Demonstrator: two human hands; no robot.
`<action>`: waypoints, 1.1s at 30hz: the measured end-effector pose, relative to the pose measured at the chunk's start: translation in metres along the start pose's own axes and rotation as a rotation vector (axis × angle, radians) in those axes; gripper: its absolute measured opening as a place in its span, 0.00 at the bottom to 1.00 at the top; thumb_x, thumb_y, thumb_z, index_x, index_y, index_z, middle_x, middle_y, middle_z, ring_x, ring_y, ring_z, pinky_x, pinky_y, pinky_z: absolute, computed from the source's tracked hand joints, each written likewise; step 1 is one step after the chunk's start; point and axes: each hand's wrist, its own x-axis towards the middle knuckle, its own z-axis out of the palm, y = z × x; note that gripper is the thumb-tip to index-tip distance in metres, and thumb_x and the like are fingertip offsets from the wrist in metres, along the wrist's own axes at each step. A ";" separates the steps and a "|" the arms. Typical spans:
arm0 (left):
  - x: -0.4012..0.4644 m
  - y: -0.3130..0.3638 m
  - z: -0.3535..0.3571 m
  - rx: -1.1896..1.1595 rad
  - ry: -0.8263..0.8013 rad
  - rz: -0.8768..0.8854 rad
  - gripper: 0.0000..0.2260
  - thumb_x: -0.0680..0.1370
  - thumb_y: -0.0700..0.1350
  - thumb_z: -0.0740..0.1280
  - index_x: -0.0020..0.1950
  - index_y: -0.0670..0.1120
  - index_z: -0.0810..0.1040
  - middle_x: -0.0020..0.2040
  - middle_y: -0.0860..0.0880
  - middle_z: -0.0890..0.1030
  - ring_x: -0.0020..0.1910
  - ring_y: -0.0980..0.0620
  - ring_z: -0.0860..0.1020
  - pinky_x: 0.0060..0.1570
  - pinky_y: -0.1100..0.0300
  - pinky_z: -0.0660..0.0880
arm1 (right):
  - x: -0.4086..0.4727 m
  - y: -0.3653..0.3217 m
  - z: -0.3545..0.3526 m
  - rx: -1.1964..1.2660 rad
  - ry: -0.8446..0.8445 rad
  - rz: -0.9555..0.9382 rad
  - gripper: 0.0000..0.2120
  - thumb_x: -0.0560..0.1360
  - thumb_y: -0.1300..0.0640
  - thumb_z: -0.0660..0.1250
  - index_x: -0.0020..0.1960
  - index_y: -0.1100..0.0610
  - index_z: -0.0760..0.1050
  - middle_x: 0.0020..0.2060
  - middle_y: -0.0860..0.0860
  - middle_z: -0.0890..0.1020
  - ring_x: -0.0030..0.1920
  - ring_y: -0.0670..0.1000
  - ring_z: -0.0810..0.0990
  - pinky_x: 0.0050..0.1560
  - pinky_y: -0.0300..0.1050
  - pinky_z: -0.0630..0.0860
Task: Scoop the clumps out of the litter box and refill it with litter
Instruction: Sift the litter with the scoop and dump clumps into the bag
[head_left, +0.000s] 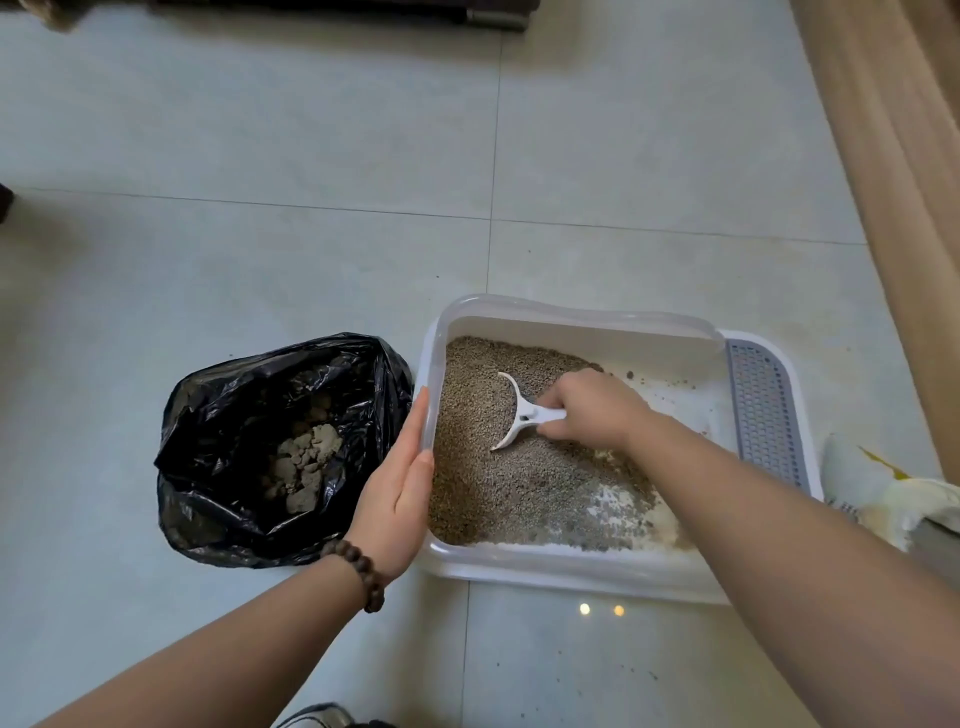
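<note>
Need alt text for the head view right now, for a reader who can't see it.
A right hand holds a white scoop in the grey litter of a white litter box, while the left hand rests flat against its left wall. A black bag holding clumps sits open on the floor at left.

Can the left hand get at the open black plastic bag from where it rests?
Probably yes: the left hand lies flat on the white litter box wall, the black plastic bag open right beside it, nothing between.
</note>
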 end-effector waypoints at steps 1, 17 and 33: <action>0.000 0.000 0.001 0.000 0.006 0.002 0.24 0.79 0.49 0.49 0.75 0.60 0.52 0.72 0.69 0.56 0.69 0.75 0.55 0.62 0.80 0.53 | -0.003 0.005 0.004 0.084 0.009 0.003 0.04 0.73 0.51 0.68 0.44 0.48 0.81 0.30 0.48 0.79 0.27 0.46 0.69 0.27 0.39 0.63; 0.000 -0.001 0.001 0.003 0.018 0.037 0.25 0.76 0.57 0.48 0.74 0.60 0.52 0.72 0.69 0.56 0.71 0.73 0.55 0.65 0.79 0.53 | -0.096 0.051 0.042 0.363 0.243 0.173 0.15 0.72 0.48 0.71 0.59 0.41 0.78 0.39 0.43 0.82 0.38 0.46 0.78 0.41 0.46 0.75; 0.001 -0.005 0.002 -0.008 0.021 0.046 0.25 0.77 0.56 0.48 0.75 0.58 0.53 0.72 0.69 0.56 0.72 0.71 0.55 0.66 0.78 0.52 | -0.100 0.054 0.053 0.626 0.355 0.180 0.17 0.70 0.53 0.74 0.58 0.46 0.80 0.44 0.40 0.84 0.36 0.45 0.81 0.40 0.53 0.80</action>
